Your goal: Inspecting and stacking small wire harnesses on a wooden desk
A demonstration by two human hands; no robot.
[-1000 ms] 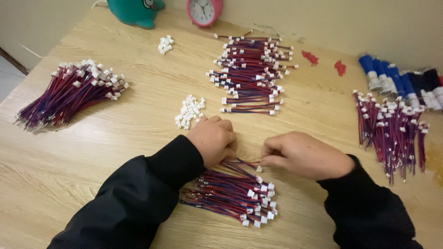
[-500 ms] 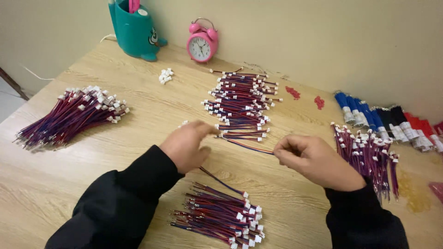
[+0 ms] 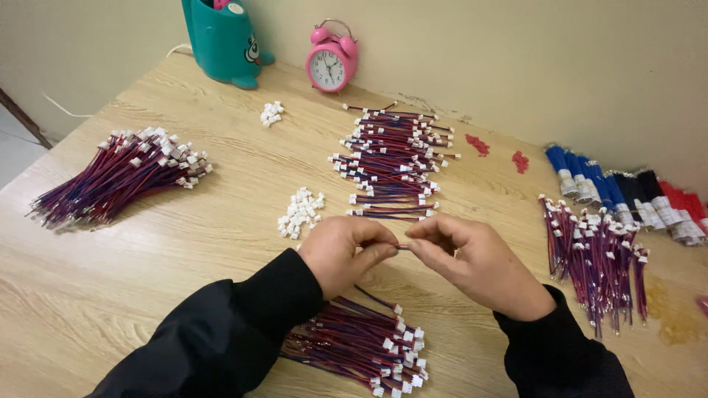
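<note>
We see both hands brought together above the pale wooden table (image 3: 147,295); the left hand (image 3: 345,250) and the right hand (image 3: 472,258) pinch the two ends of one short red-and-blue wire (image 3: 402,246) between thumb and fingertips, so each hand is closed on it; the wire hangs just above the table, between the hands. Below the wrists lies a loose pile of red-and-blue wires with white plastic plugs (image 3: 361,343); just beyond the left hand sits a small heap of white plastic connector housings (image 3: 300,212); further back lies a flat stack of finished wires (image 3: 391,162); a large bundle of wires (image 3: 118,177) rests far left, another bundle (image 3: 597,258) at the right. A pink round alarm clock (image 3: 331,65) stands against the wall.
</note>
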